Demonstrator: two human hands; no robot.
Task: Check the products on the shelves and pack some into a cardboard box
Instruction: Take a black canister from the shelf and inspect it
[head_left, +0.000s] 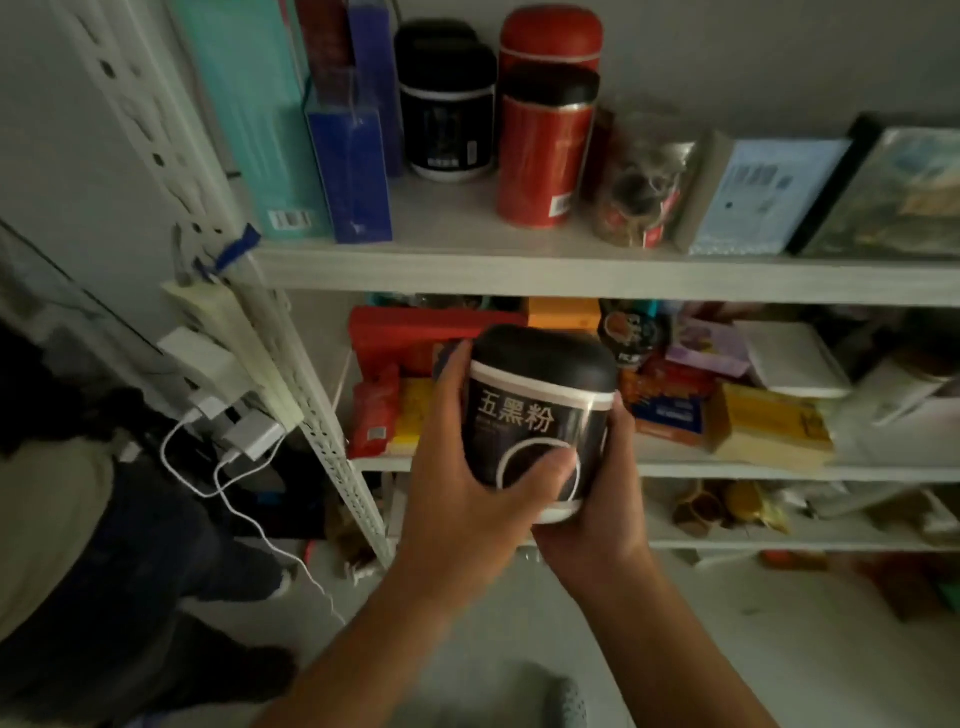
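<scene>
Both hands hold a black jar (540, 415) upright in front of the shelves (519, 270), level with the middle shelf and clear of it. The left hand (462, 467) wraps the jar's left side, with its thumb lying across the lower label. The right hand (597, 499) cups the base and right side from below, fingers curled against the wall of the jar. Neither hand is open; both are closed on the jar. The label faces the camera, with large light characters under a white band below the domed black lid.

This looks like the checking step: the jar is turned label-forward, as if being read. On the top shelf another black jar (449, 109) of the same kind stands beside two red tins (545, 150), with blue boxes (353, 161) to their left. The middle shelf is crowded with packets and boxes.

No cardboard box is in view, so packing has not been reached for this jar. The next move, in my judgement, calls for a choice: set the jar back in the top shelf's row, or carry it down and away to the box, which must first be found outside this view. Either way a two-handed hold suits the smooth, rounded jar.
</scene>
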